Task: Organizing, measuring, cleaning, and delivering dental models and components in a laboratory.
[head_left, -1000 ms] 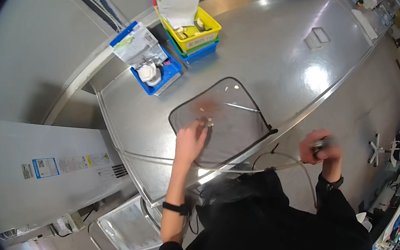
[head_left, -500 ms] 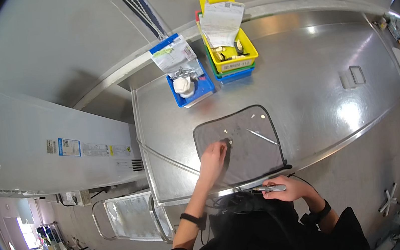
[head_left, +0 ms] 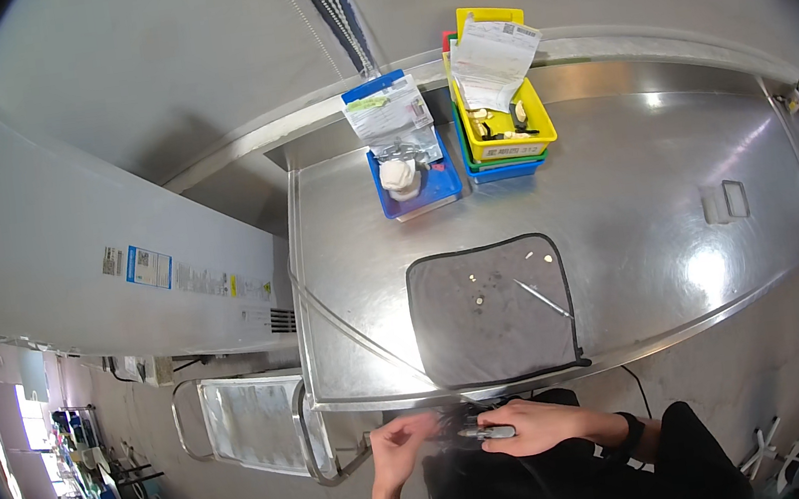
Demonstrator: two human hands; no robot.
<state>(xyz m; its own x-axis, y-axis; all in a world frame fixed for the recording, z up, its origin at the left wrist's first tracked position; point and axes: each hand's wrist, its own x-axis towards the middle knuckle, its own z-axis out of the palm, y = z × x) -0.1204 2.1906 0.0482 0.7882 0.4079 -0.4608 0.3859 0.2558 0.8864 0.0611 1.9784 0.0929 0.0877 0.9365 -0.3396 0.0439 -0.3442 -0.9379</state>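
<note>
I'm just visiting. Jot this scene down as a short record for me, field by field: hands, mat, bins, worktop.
Left hand: in front of the worktop, fingertips blurred, grip unclear
Right hand: holds a silver tool
Mat: grey, dark-edged; bears small pale pieces and a slim silver rod
Blue bin: contains a white object
Yellow bin: tops a stack, right of the blue bin
Worktop: shiny metal

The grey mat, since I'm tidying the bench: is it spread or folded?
Spread: the grey mat lies flat on the metal bench, all four edges showing, with a slim silvery tool on it.
</note>
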